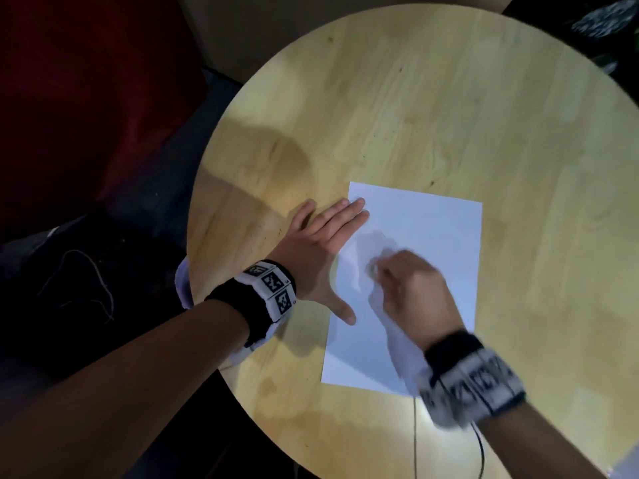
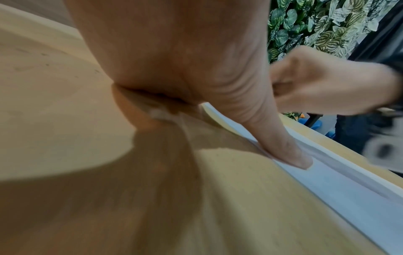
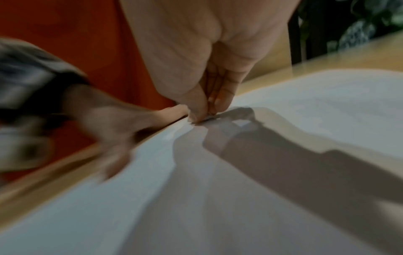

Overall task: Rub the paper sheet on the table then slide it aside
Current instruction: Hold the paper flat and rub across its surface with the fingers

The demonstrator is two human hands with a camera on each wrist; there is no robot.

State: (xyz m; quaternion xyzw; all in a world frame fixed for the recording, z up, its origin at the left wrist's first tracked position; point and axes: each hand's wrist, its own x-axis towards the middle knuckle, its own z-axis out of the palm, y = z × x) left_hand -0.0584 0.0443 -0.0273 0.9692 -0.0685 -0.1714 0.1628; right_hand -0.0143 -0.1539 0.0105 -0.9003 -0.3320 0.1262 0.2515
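A flat white paper sheet [image 1: 425,236] lies on the round, pale wooden table [image 1: 449,115]. The left hand [image 1: 318,250] lies flat with straight fingers, its thumb and fingertips pressing the sheet's left edge. The right hand [image 1: 411,292] is blurry, its fingers bunched together with the tips on the smooth paper. Both wrists wear black-and-white bands [image 1: 266,292].

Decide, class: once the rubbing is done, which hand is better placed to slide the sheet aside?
Probably the left hand: it lies flat, fingers and thumb on the paper sheet. The right hand is bunched, rubbing mid-sheet.
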